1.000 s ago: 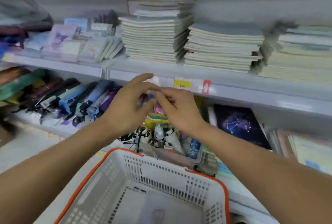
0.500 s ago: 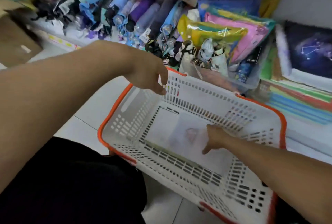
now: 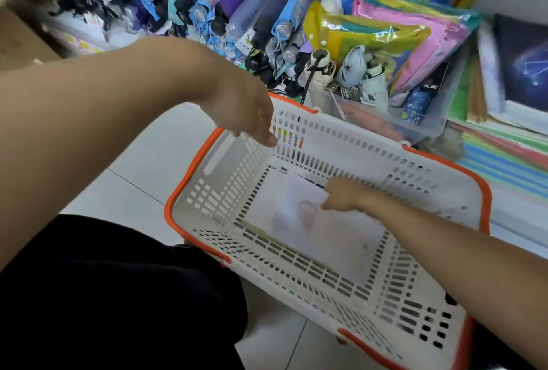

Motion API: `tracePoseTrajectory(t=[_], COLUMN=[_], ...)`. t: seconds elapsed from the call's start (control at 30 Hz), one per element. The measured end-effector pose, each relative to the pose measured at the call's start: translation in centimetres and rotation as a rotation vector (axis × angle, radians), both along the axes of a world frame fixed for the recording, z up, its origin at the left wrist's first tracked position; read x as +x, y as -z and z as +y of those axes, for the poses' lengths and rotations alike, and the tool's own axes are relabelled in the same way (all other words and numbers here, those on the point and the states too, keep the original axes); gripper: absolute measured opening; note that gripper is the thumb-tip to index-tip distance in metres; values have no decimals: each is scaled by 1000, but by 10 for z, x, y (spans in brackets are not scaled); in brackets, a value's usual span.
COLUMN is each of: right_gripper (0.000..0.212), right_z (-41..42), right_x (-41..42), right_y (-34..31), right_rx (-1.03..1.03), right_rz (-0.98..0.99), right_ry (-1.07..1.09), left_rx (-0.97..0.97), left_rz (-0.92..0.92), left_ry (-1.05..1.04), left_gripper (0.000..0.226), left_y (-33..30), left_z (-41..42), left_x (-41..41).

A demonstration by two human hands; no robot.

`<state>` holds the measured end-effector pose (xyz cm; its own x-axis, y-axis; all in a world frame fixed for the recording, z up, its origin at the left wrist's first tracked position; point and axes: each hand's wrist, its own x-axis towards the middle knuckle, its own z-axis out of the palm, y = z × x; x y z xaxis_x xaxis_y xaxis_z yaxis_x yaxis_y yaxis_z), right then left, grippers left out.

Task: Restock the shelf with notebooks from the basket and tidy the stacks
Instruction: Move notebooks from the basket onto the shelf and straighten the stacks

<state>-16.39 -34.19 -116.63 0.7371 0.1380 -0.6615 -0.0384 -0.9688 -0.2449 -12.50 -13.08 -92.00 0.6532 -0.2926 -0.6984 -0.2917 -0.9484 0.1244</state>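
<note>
Notebook, thin and pale, with a faint pinkish drawing on its white cover (image 3: 299, 209): it lies on the floor of a white perforated plastic basket with an orange rim (image 3: 296, 268), one edge lifted and tilted up off the bottom. The right hand (image 3: 344, 194) is deep inside the basket, its fingers curled on that raised edge, pinching the notebook; the picture is blurred, so exactly how the fingers lie is hard to tell. The left hand (image 3: 252, 114) hangs above the far left corner of the basket, fingers loosely bent downward and holding nothing; whether the fingertips touch the rim I cannot tell. The two hands are well apart.

The basket stands on a white tiled floor (image 3: 142, 171), just beside a dark trouser leg (image 3: 112, 295) at the lower left. Behind the basket, a low shelf carries a row of folded umbrellas in blue, purple and black sleeves (image 3: 237, 4). To the right of them is a clear plastic bin (image 3: 415, 123) with more small umbrellas standing in it, then bright yellow, pink and blue plastic folders (image 3: 400, 28), and at the far right a dark blue book with a constellation print (image 3: 527, 67) on a stack of coloured sheets.
</note>
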Motion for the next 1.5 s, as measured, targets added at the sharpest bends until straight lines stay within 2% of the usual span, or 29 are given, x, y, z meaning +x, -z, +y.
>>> tracePoseTrajectory(t=[0.1,0.17,0.23,0.3,0.33,0.37,0.43,0.47,0.5,0.53,0.6,0.63,0.7,0.73,0.8,0.93,1.07,1.1,1.2,1.3,1.4,1.5], right_gripper=[13,23,18,10,19,28,29,31,35,41,58,71,103,116,129,131,127,122,88,63,46,27], right_z=[32,52,71,83,87,86,75,64,52,40,18,8,-4,-9,-15,-17,-16,-16,-13,-7,6,17], right_x=[10,9,3,-1,-1,0,6,12,18,24,25,19,-7,-20,-36,-36,-29,-27,-19,-8,3,16], right_y=[-61,-111,-154,-176,-183,-186,-179,-166,-147,-121,-58,-23,29,47,70,81,85,85,81,63,17,-54], right_rx=[229,417,655,856,935,1015,1186,1227,1177,1004,402,163,-27,-52,-104,-170,-96,-67,-14,46,220,342], right_rz=[-145,-331,-520,-588,-546,-422,-38,137,236,241,123,86,99,92,15,-47,-14,1,23,110,197,121], right_ry=[65,94,0,25,75,132,258,326,373,374,206,130,122,151,164,156,196,192,140,101,59,35], left_rx=[-56,-138,-209,-265,-276,-266,-227,-230,-232,-227,-169,-120,-42,-29,-29,-95,-55,-48,-9,31,53,70], left_rz=[77,138,92,-32,-124,-220,-327,-336,-339,-358,-402,-415,-423,-414,-391,-402,-437,-436,-417,-361,-298,-283], left_ry=[-111,-238,-284,-343,-372,-402,-456,-480,-500,-495,-424,-375,-312,-306,-317,-337,-255,-236,-192,-141,-114,-116], left_gripper=[59,61,64,69,61,46,21,20,22,26,30,29,27,26,28,39,40,41,43,45,45,49], left_y=[-7,-15,-18,-18,-16,-16,-15,-16,-18,-19,-20,-20,-19,-19,-20,-21,-19,-17,-13,-11,-12,-16], left_z=[-10,-15,-19,-19,-16,-11,1,6,10,12,15,15,18,20,25,26,26,27,29,30,32,37], left_x=[-10,-18,-21,-16,-11,-6,-1,0,-1,-1,-2,-2,-2,-1,1,6,14,15,18,19,22,24])
